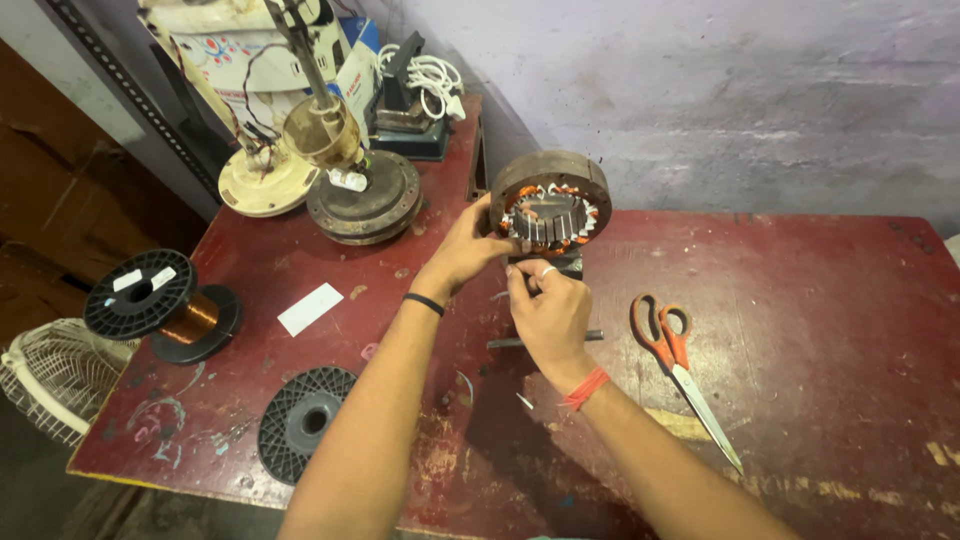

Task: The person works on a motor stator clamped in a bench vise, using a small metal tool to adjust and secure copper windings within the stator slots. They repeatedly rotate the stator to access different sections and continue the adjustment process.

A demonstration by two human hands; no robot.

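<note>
The person holds a round motor ring point(550, 203) up on its edge, over the back part of the red table point(820, 330). The ring is brown on the outside, with metal teeth and orange wire coils on the inside. The left hand point(468, 252) is closed on the ring's left rim, and this seems to keep it from rolling or tipping. The open side of the ring faces the person, so the teeth and coils are easy to see. The right hand point(545, 310) is just below the ring, with its fingers pinched shut near the bottom edge. What it pinches is too small to tell. A dark stand sits right under the ring, but it is mostly hidden by the hands. Orange scissors point(680, 365) lie flat on the table near the right hand, close enough to grab. A spool of copper wire point(165, 305) lies well off to the left, and an empty black spool point(303, 418) lies nearer the front edge. A small white card point(310, 308) rests between them. Old fan parts point(345, 170) stand at the back left.
</note>
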